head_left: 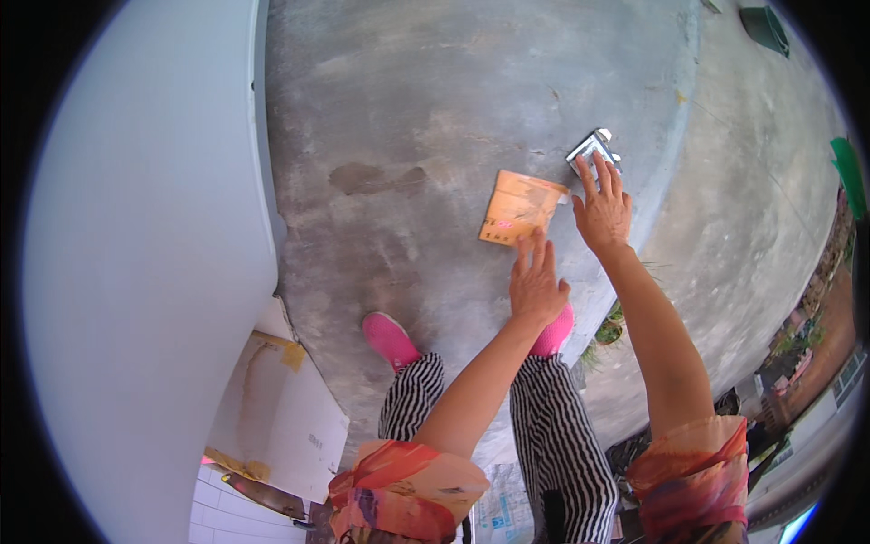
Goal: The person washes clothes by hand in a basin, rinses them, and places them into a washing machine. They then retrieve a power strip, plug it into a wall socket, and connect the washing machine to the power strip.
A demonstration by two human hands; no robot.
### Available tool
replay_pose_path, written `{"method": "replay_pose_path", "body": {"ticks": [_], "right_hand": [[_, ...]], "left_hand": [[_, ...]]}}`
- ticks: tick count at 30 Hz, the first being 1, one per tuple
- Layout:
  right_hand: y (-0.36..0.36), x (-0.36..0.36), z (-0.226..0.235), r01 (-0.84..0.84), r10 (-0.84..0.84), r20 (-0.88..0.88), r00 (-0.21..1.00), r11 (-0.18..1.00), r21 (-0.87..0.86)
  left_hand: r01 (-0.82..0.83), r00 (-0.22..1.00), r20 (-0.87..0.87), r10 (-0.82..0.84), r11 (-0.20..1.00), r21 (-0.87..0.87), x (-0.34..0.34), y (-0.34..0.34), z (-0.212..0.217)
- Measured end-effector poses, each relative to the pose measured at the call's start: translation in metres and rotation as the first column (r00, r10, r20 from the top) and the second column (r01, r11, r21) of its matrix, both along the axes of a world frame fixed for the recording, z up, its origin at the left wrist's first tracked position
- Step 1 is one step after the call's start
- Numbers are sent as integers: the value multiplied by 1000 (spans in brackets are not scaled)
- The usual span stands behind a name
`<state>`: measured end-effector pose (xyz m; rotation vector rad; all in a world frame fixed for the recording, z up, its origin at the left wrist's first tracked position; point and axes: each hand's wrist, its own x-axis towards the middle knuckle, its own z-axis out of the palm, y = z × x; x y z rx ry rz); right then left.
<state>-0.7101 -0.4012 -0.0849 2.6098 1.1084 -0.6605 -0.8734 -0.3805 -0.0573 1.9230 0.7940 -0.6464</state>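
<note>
- Here we are on the grey concrete floor [471, 82], and the orange packet [522, 201] lies flat toward the slab's right edge, well apart from the white panel [149, 227] along its left edge.
- In comes the left hand [537, 292], fingers nearly straight and slightly apart, the tips over the packet's lower-right corner; touching or just above, I can't tell.
- Up to the right, nearer that edge, the right hand [602, 216] spreads its fingers over a small dark-and-silver object [592, 145]; no clamp visible, the thumb off to the side.
- The packet looks light and papery, probably bendy and prone to creasing; a pinch on its uncovered left edge, with a thumb underneath, should suit it.
- That small piece looks stiffer, perhaps slick and a bit heavier for its size; its long sides seem the surest hold, clear of the pale bits at its upper end.
</note>
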Motion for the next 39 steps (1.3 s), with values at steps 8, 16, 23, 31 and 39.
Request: {"method": "replay_pose_path", "body": {"ticks": [8,16,23,31,39], "right_hand": [[-6,57,-11,281,-275,-56,960,928,244],[-91,-43,113,465,-379,-420,825,877,122],[-202,-110,318,552,-424,-561,711,831,71],[-154,-37,548,574,-426,-530,733,805,147],[72,2,740,-430,610,-1,793,560,708]], "left_hand": [[74,965,242,-104,989,127,58,23,-17],[-35,985,171,37,999,-12,-33,-17,132],[-156,974,119,190,956,-250,-99,-12,344],[-529,730,211,650,733,-427,-46,42,519],[-234,325,-242,914,-170,-957,57,155,703]]}}
